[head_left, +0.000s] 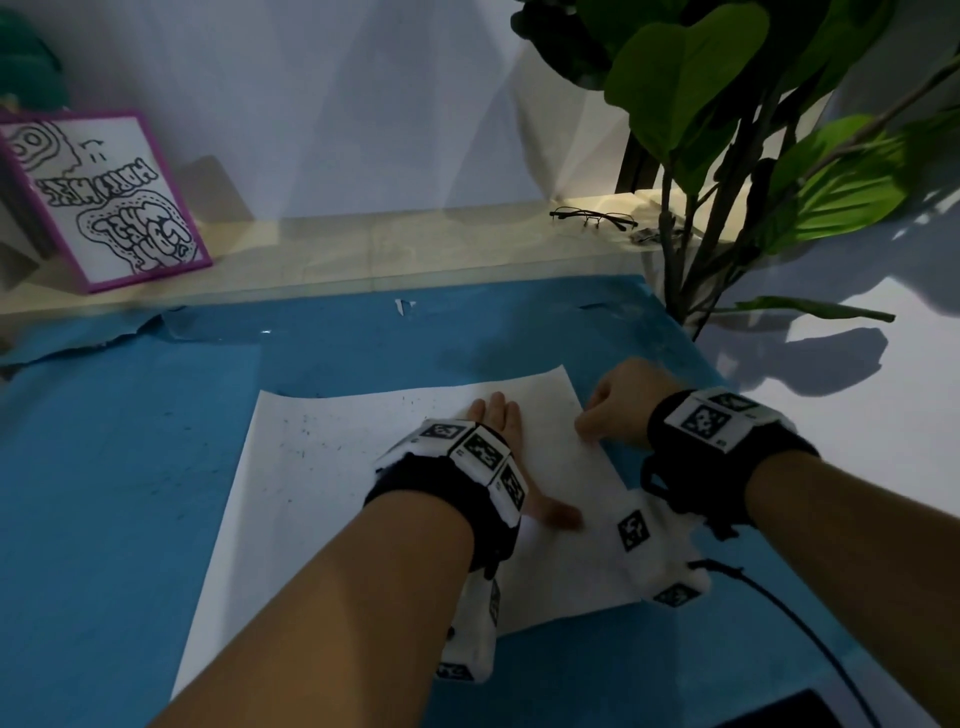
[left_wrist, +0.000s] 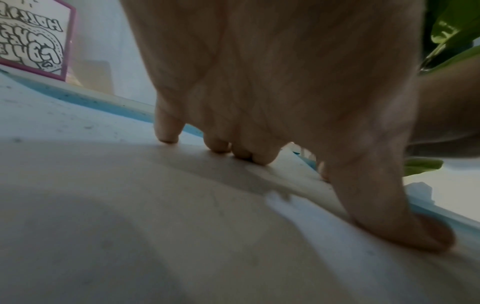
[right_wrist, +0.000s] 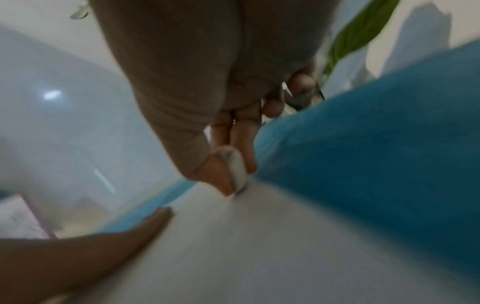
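left hand (head_left: 497, 422) lies spread and flat on the white sheet (head_left: 337, 493) on the blue mat (head_left: 130, 467), while right hand (head_left: 618, 410) pinches a small whitish lump (right_wrist: 237, 170), perhaps an eraser, at the sheet's right edge, where a hard outward rub could, i judge, buckle or tear the unpinned margin.

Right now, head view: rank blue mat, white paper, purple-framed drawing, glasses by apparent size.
1. blue mat
2. white paper
3. purple-framed drawing
4. glasses
Drawing and glasses sit farther back, so their real sizes are unsure.
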